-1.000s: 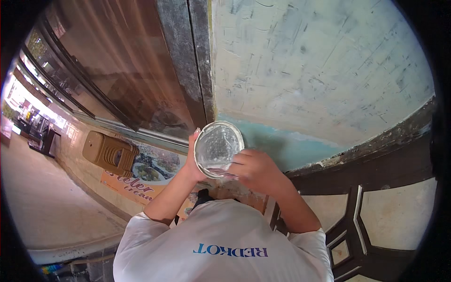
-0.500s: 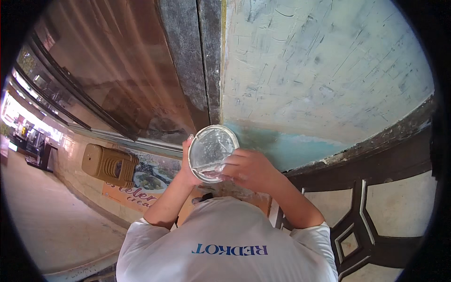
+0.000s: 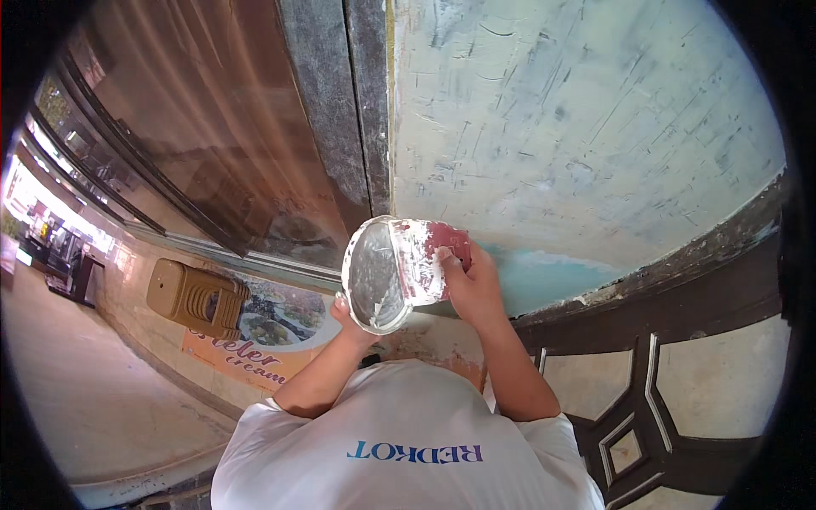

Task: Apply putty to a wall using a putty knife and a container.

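My left hand (image 3: 343, 311) holds a round metal dish (image 3: 374, 276) smeared with white putty, tilted on edge in front of my chest. My right hand (image 3: 473, 285) grips a wide putty knife (image 3: 422, 259) with a reddish handle. Its blade is coated in white putty and lies against the dish's rim. Both hands are raised close to a pale wall (image 3: 578, 127) streaked with fresh putty, just above a teal painted patch (image 3: 544, 276).
A dark grey frame post (image 3: 357, 102) and a brown glass panel (image 3: 212, 144) stand left of the wall. A dark carved panel (image 3: 671, 357) runs at the right. A tan ribbed box (image 3: 195, 297) and a picture banner (image 3: 272, 327) sit at the left.
The dish has tipped from facing me to standing on edge. My right hand has come off the dish's face, and the putty-laden knife now shows at the rim.
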Demonstrator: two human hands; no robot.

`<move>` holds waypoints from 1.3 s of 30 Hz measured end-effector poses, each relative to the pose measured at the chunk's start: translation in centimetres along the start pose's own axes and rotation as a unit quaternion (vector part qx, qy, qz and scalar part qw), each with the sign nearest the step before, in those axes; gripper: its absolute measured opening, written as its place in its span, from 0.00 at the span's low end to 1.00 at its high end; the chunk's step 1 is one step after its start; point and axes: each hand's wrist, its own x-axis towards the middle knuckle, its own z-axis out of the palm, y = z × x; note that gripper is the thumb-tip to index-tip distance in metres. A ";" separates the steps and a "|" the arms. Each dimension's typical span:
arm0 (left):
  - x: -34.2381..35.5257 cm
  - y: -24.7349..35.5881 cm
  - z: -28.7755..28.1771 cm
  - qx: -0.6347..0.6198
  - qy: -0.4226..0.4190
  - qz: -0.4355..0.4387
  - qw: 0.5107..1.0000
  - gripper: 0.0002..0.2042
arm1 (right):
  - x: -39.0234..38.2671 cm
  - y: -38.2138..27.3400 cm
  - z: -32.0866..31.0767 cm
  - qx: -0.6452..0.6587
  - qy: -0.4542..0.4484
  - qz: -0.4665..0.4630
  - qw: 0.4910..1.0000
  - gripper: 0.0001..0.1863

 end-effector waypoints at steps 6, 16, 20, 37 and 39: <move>-0.1 -0.8 1.6 0.032 -0.013 0.024 0.999 0.52 | -1.0 0.4 -0.2 -0.052 -0.010 -0.001 0.999 0.12; -0.2 -1.1 4.0 -0.005 0.027 -0.044 0.999 0.46 | -1.9 -3.0 -3.6 -0.157 -0.120 -0.219 0.955 0.10; 0.6 -0.1 2.6 -0.187 -0.038 -0.162 0.968 0.44 | -1.5 -3.4 -4.1 -0.209 -0.194 -0.349 0.893 0.07; 2.0 3.4 1.8 -0.205 -0.093 -0.227 0.948 0.42 | 2.1 -4.6 -3.9 -0.357 -0.255 -0.490 0.754 0.07; 2.0 3.8 2.4 -0.222 -0.119 -0.202 0.946 0.42 | 3.0 -3.5 -3.4 -0.359 -0.250 -0.476 0.763 0.07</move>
